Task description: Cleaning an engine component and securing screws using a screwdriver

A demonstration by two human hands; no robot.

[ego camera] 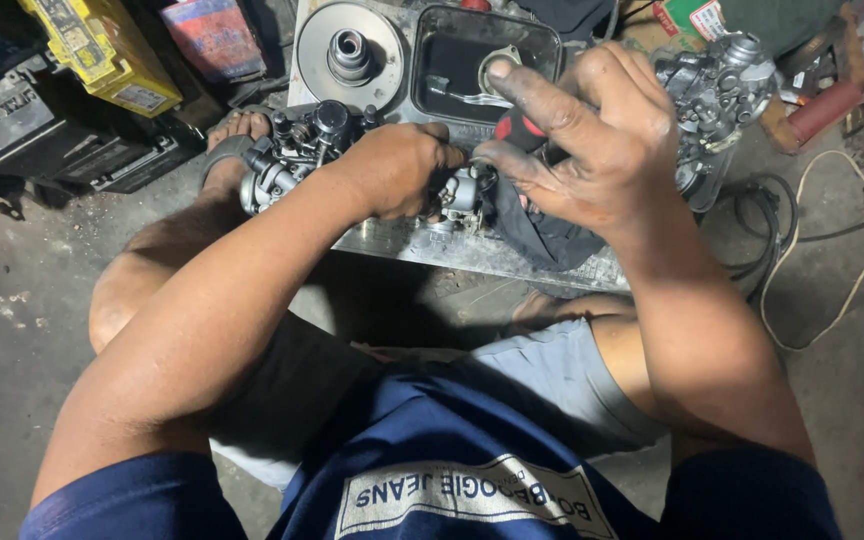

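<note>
The left hand [397,170] is clenching around a grimy grey metal carburetor [302,150], bristling with dark knobs, on the metal tray [472,255], while the right hand [592,130] is gripping a red-handled tool [514,128] beside it.

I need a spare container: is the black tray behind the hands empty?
No. The tray holds a metal ring and a lever-like part.

metal tray [472,255] on concrete floor [12,300], carburetors [297,150], round pulley [349,50], black cloth [542,235]
</note>
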